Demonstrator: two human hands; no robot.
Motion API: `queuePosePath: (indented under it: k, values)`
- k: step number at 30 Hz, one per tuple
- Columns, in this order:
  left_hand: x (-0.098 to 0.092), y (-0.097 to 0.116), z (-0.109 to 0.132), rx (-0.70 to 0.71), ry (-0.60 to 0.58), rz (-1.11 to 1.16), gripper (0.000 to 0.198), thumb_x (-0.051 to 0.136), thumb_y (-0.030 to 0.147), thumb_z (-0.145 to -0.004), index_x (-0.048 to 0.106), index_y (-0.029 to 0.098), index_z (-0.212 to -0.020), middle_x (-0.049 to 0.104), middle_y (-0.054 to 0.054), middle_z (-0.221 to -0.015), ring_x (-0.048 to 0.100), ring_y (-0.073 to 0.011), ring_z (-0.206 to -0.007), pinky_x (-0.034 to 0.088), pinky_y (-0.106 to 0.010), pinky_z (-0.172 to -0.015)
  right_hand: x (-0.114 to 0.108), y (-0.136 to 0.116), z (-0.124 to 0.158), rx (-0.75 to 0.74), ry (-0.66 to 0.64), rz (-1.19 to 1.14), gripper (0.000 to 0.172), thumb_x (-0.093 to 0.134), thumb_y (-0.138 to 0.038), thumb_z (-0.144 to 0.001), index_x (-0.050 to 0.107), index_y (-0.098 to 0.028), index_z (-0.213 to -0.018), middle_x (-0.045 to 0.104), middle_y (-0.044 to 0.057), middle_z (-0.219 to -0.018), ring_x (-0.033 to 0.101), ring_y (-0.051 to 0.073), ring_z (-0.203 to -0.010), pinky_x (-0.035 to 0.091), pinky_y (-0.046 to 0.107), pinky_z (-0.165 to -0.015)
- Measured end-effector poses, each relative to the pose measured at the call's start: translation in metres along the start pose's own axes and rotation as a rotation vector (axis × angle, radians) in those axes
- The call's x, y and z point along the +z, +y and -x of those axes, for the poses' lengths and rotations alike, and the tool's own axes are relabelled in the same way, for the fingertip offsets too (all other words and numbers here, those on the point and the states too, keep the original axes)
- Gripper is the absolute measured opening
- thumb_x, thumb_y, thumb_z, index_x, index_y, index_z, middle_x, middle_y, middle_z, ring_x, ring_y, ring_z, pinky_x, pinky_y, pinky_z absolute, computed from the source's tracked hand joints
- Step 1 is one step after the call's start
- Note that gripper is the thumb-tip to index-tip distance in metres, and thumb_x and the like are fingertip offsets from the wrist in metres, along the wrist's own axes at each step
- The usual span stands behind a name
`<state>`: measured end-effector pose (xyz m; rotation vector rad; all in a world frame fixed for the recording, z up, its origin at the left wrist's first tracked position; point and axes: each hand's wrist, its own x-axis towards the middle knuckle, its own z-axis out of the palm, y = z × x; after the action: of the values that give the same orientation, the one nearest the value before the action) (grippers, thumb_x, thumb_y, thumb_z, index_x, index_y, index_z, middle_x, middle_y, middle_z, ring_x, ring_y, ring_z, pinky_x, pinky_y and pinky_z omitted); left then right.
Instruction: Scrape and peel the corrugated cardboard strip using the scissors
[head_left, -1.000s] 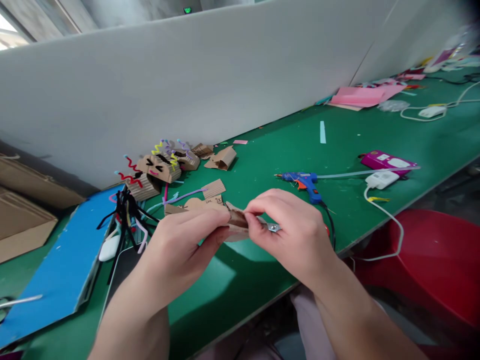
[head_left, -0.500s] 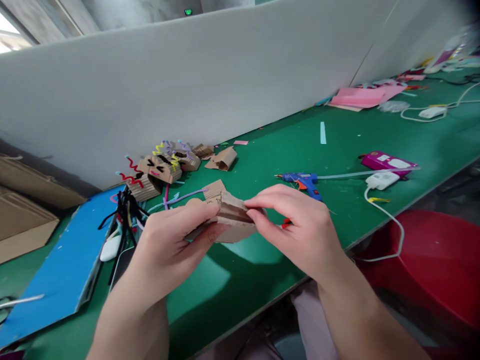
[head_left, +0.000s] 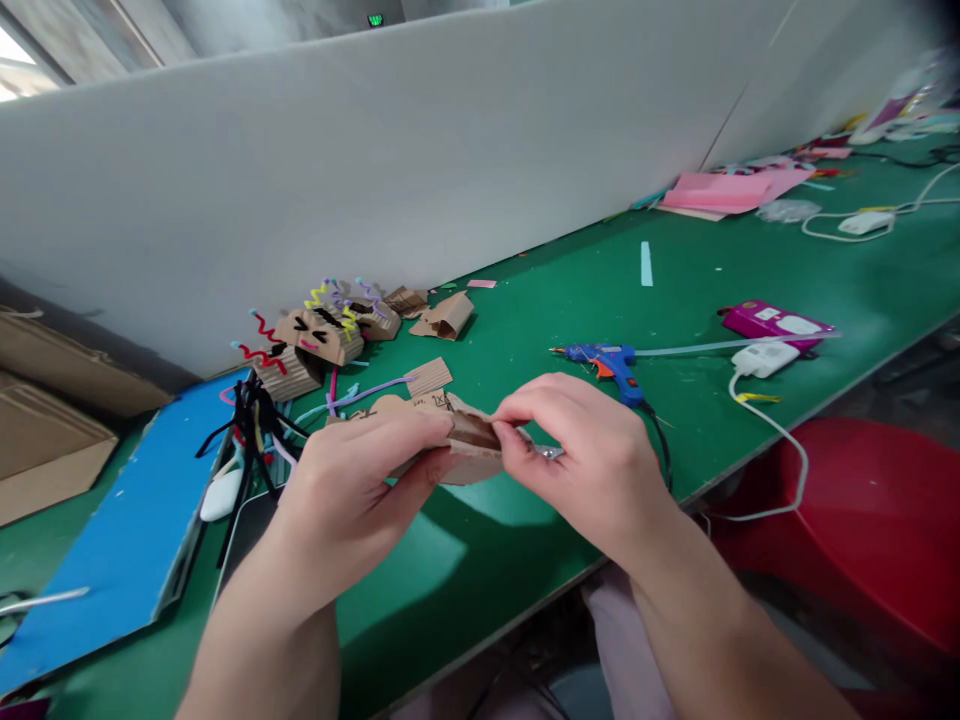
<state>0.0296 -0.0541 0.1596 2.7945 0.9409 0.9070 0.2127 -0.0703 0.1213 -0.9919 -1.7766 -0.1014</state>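
Between my two hands is a folded piece of brown cardboard [head_left: 474, 468], held above the green table. My left hand [head_left: 367, 470] grips its left end, thumb below and fingers on top. With thumb and forefinger, my right hand [head_left: 574, 450] pinches the upper right edge. A dark gap shows between the cardboard's layers. Beyond my hands lies a small corrugated cardboard strip [head_left: 430, 377] with a purple pipe cleaner [head_left: 379, 388] beside it. A blue glue gun [head_left: 611, 368] rests behind my right hand, a clear glue stick in its back.
Cardboard figures with curly pipe-cleaner antennae [head_left: 319, 338] stand by the white partition [head_left: 375, 160]. A blue board [head_left: 112, 540] and black pipe cleaners [head_left: 259, 430] are at left. To the right are a purple box [head_left: 772, 325], a white plug [head_left: 763, 360] and a red stool [head_left: 847, 520].
My hands have shifted slightly, and the cardboard has tilted and dipped a little between them. More of the glue gun's handle and cord shows past my right hand.
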Motion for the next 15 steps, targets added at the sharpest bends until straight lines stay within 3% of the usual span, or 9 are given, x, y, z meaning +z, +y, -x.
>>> queuePosePath:
  k: [8,15]
  values:
    - [-0.0008,-0.0023,0.0011,-0.023,-0.001,0.034,0.011,0.052,0.013,-0.081,0.057,0.018,-0.073,0.063,0.001,-0.064,0.053,-0.0072,-0.05,0.041,-0.015,-0.047,-0.0021,0.0016,0.0019,0.107,-0.051,-0.101,0.015,0.047,-0.008,-0.079,0.056,-0.019,-0.073,0.061,0.001,-0.07,0.056,0.012,-0.067,0.046,0.024,-0.062]
    - [0.0011,-0.0087,0.0056,-0.08,-0.005,0.063,0.008,0.054,0.013,-0.08,0.06,0.019,-0.079,0.062,0.001,-0.066,0.052,-0.0082,-0.052,0.041,-0.017,-0.048,-0.0044,0.0034,0.0044,0.101,-0.024,-0.206,0.012,0.053,-0.012,-0.081,0.061,-0.018,-0.088,0.066,0.003,-0.082,0.059,0.012,-0.076,0.049,0.025,-0.069]
